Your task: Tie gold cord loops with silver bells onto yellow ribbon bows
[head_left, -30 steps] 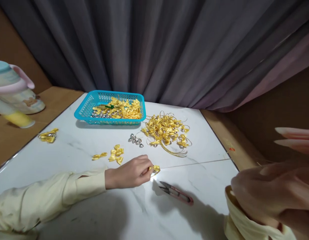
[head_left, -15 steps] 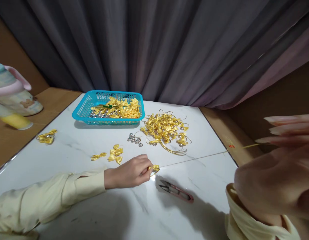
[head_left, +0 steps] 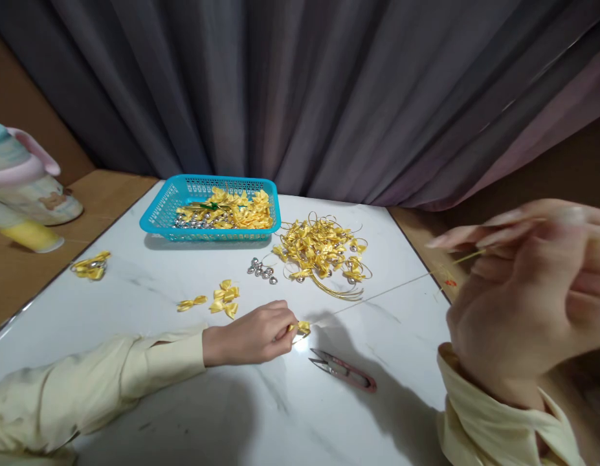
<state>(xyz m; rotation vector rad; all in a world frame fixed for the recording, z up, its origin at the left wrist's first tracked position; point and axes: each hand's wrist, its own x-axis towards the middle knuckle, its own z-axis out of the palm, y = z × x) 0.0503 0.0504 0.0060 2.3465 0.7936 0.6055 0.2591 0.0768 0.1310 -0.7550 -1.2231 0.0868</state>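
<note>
My left hand (head_left: 263, 331) is closed in a pinch on a small yellow bow (head_left: 303, 328) low over the white table. A thin thread (head_left: 387, 289) runs taut from the bow up to the right. Raised at the right edge, my right hand (head_left: 533, 291) has its fingers pressed together on the thread's yellow end. Pink-handled thread snips (head_left: 343, 370) lie on the table between the hands. Yellow bows (head_left: 224, 299) and several silver bells (head_left: 261, 270) lie beyond my left hand.
A blue basket (head_left: 210, 235) of bows and bells stands at the back. Beside it is a pile of yellow bows with gold cords (head_left: 319, 246). More bows (head_left: 90, 265) lie at left, near a bottle (head_left: 32, 175). Dark curtains (head_left: 280, 90) hang behind.
My right hand has turned and its fingers have closed together on the thread, which now rises more steeply. My left hand has barely moved.
</note>
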